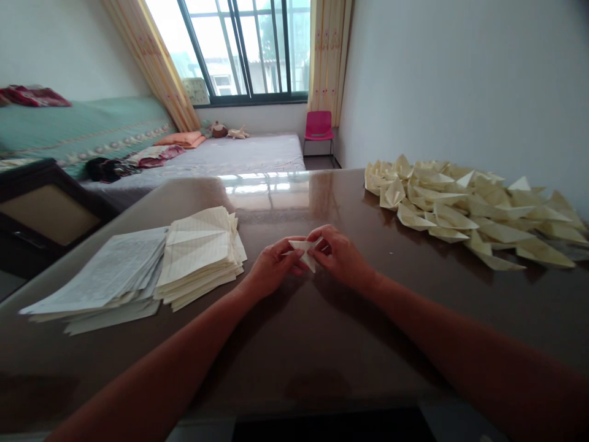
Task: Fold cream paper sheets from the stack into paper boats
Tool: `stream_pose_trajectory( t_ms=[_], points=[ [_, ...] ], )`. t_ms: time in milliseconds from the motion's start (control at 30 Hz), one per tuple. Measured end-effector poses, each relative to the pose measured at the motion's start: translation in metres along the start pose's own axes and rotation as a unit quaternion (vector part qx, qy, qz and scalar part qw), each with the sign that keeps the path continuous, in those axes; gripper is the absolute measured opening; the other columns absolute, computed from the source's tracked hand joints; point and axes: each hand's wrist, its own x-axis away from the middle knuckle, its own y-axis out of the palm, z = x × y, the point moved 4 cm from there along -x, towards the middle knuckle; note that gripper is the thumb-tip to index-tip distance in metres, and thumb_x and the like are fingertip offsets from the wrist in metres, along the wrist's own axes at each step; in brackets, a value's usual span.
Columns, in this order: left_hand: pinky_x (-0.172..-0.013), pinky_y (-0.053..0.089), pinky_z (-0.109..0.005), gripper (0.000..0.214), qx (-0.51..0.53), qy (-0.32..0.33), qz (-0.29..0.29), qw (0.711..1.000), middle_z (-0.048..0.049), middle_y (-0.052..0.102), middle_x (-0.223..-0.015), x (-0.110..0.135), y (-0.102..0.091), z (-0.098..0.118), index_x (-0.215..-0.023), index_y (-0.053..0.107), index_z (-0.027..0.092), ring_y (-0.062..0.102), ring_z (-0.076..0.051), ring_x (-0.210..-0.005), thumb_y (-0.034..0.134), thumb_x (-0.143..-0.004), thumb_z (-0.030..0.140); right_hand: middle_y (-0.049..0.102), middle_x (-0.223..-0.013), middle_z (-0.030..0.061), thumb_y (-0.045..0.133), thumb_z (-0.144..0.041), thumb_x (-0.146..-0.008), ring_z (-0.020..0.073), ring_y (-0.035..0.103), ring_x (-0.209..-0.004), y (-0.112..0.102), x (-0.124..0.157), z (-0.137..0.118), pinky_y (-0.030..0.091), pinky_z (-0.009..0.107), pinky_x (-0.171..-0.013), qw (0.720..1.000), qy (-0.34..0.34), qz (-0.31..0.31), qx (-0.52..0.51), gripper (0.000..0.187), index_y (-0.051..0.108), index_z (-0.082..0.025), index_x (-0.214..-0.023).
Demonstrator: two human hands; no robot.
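A small folded piece of cream paper [304,245] is held just above the brown table, roughly triangular with a point toward me. My left hand [278,261] pinches its left side between thumb and fingers. From the other side, the thumb and fingers of my right hand [339,255] are closed on it too. The fingers cover parts of its edges and folds. To the left lies a stack of lined cream sheets [197,252], the top one creased. A large heap of folded paper boats [460,202] spreads over the table's right side.
Beside the cream stack, printed white sheets [103,270] lie fanned on the glossy table [285,350]. Beyond the table stand a bed [257,150] and a pink chair [318,126]. A dark cabinet [50,212] is at the left.
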Motion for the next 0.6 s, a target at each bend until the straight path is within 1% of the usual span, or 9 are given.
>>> stream_pose_trajectory(
  t_ms=[100, 167, 267, 400, 533, 600],
  points=[
    [-0.066, 0.058, -0.028, 0.044, -0.016, 0.006, -0.006, 1.0, -0.0053, 0.068, -0.088, -0.0008, -0.0018, -0.0009, -0.112, 0.062, 0.014, 0.067, -0.017, -0.077, 0.059, -0.084, 0.048, 0.056, -0.098, 0.0035, 0.066, -0.027, -0.079, 0.0107, 0.059, -0.07, 0.0045, 0.0017, -0.0032, 0.054, 0.025, -0.062, 0.999, -0.004, -0.033, -0.007, 0.03, 0.055, -0.02, -0.105],
    [-0.067, 0.058, -0.029, 0.045, -0.033, 0.007, -0.01, 0.999, -0.0053, 0.069, -0.085, -0.0013, -0.003, -0.0025, -0.111, 0.064, 0.014, 0.067, -0.018, -0.077, 0.055, -0.086, 0.05, 0.056, -0.099, 0.004, 0.069, -0.03, -0.076, 0.0116, 0.059, -0.074, 0.0061, 0.0022, -0.0013, 0.054, 0.025, -0.06, 0.999, -0.006, -0.04, 0.004, 0.035, 0.055, -0.02, -0.106],
    [-0.067, 0.058, -0.028, 0.045, -0.064, 0.009, -0.023, 0.998, -0.0046, 0.069, -0.084, -0.0016, -0.0035, -0.005, -0.113, 0.065, 0.016, 0.067, -0.018, -0.078, 0.053, -0.087, 0.051, 0.057, -0.099, 0.0039, 0.068, -0.032, -0.078, 0.0116, 0.059, -0.074, 0.0062, 0.0022, 0.0017, 0.054, 0.024, -0.06, 0.999, -0.017, -0.042, 0.028, 0.029, 0.056, -0.02, -0.102],
    [-0.067, 0.059, -0.027, 0.04, -0.095, 0.033, -0.013, 0.995, -0.0047, 0.065, -0.092, -0.0011, -0.0043, -0.004, -0.108, 0.068, 0.019, 0.065, -0.018, -0.084, 0.054, -0.086, 0.05, 0.06, -0.096, 0.0042, 0.065, -0.033, -0.081, 0.0148, 0.059, -0.083, 0.0024, 0.0007, 0.0009, 0.054, 0.026, -0.064, 0.998, -0.038, -0.044, 0.034, 0.023, 0.059, -0.02, -0.099],
    [-0.069, 0.059, -0.027, 0.036, -0.102, 0.043, -0.003, 0.994, -0.0054, 0.059, -0.099, -0.0011, -0.0022, -0.0023, -0.108, 0.068, 0.019, 0.064, -0.017, -0.086, 0.053, -0.087, 0.045, 0.062, -0.099, 0.0051, 0.062, -0.034, -0.083, 0.0163, 0.06, -0.088, 0.0011, -0.0015, 0.0034, 0.054, 0.026, -0.064, 0.996, -0.007, -0.081, -0.02, 0.023, 0.061, -0.02, -0.102],
    [-0.071, 0.057, -0.026, 0.033, -0.135, 0.067, 0.011, 0.989, -0.0065, 0.059, -0.105, -0.001, 0.0003, -0.0006, -0.11, 0.067, 0.019, 0.063, -0.016, -0.087, 0.051, -0.089, 0.04, 0.062, -0.1, 0.0054, 0.06, -0.031, -0.084, 0.0164, 0.06, -0.089, 0.0027, -0.0014, 0.0042, 0.053, 0.025, -0.063, 0.995, 0.001, -0.093, -0.025, 0.022, 0.06, -0.019, -0.103]
  ],
)
